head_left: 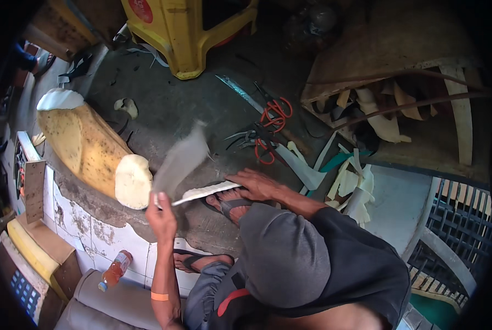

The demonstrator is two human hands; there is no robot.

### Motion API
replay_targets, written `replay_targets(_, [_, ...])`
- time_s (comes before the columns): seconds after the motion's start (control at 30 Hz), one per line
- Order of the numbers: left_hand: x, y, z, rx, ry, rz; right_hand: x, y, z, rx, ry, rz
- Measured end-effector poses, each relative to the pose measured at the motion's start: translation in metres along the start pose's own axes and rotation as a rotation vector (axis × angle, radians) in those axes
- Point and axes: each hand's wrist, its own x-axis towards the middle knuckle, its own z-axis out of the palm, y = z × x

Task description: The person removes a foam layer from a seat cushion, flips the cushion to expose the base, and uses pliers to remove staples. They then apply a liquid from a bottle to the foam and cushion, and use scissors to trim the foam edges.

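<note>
My left hand (161, 214) pinches the near end of a long pale strip (205, 191); a pale translucent sheet (181, 154), smeared by motion, rises from those fingers. My right hand (258, 184) grips the strip's other end, above a sandaled foot (228, 205). Left of my hands lies a long, speckled tan foam piece (81, 143) with white end pieces (133, 181). Beyond my right hand are red-handled scissors (276, 110), another red-handled tool (261, 144) and a long metal blade (238, 91). The lower middle is covered by grey and black clothing.
A yellow plastic stool (188, 55) stands at the back. At right are a wooden box (394, 55) with offcuts, loose scraps (350, 184) and a black grille (460, 209). At lower left, a bottle (115, 269) lies near a grey cushion (97, 305); another person's foot shows at far left.
</note>
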Motion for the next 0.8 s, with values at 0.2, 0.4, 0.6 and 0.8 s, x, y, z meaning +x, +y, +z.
replay_targets(0.2, [0.006, 0.034, -0.002, -0.268, 0.276, 0.146, -0.007, -0.034, -0.021, 0.185, 0.171, 0.042])
replay_targets(0.4, [0.023, 0.028, 0.021, -0.531, 0.04, -0.055, -0.064, -0.051, -0.052, 0.221, 0.055, 0.255])
replay_targets(0.6, [0.024, 0.04, 0.09, -0.588, -0.139, -0.173, -0.148, 0.013, -0.077, 0.32, 0.328, 0.724])
replay_targets(0.8, [0.016, 0.093, 0.145, -0.784, -0.347, -0.124, -0.174, 0.109, -0.076, -0.106, 0.621, 1.329])
